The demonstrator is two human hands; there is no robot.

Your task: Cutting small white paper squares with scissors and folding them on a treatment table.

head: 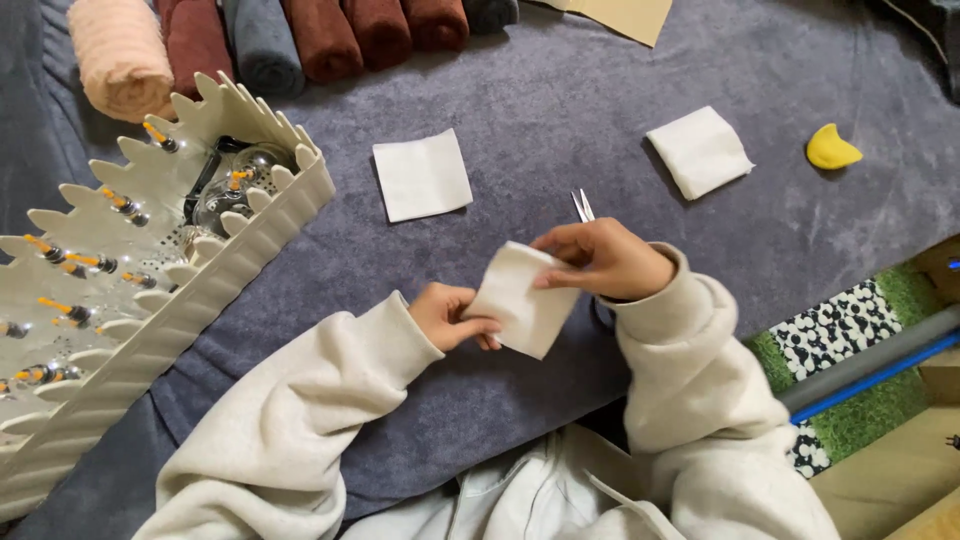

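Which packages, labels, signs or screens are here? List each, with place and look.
None in view: no package, label, sign or screen.
Nearest to packaging: a white scalloped plastic basket at left, holding glass cups.
Both hands hold a plain white folded cloth.

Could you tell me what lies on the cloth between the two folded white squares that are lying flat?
In the head view, the tips of a pair of scissors show between the left white square and the right white square, just above the right hand; otherwise bare grey cloth.
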